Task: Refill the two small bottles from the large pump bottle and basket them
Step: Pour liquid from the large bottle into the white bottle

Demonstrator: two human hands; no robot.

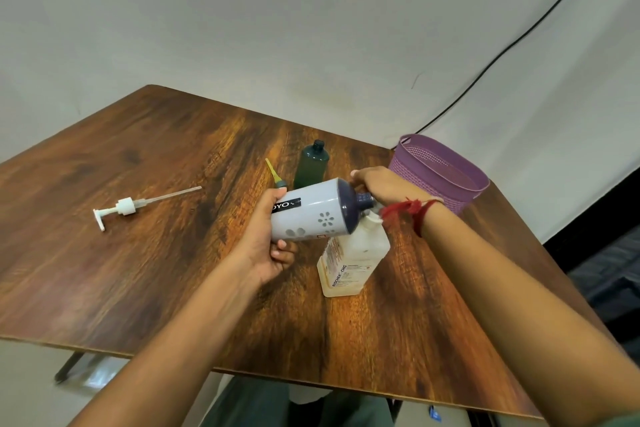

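Observation:
My left hand (268, 246) grips the base of a grey bottle (313, 211) with flower prints and a dark blue shoulder, held on its side above the table. At that bottle's dark neck my right hand (377, 187) has its fingers curled round the cap end. Just below stands the large white bottle (353, 258) with its pump removed and its mouth open. The white pump head (126, 206) with its long tube lies on the table to the left. Behind the hands a small dark green bottle (311, 166) stands uncapped, next to a yellow-tipped nozzle cap (275, 175).
A purple woven basket (440, 166) stands at the table's far right corner. The wooden table (156, 149) has its right edge close to the basket, and a black cable runs along the white backdrop behind.

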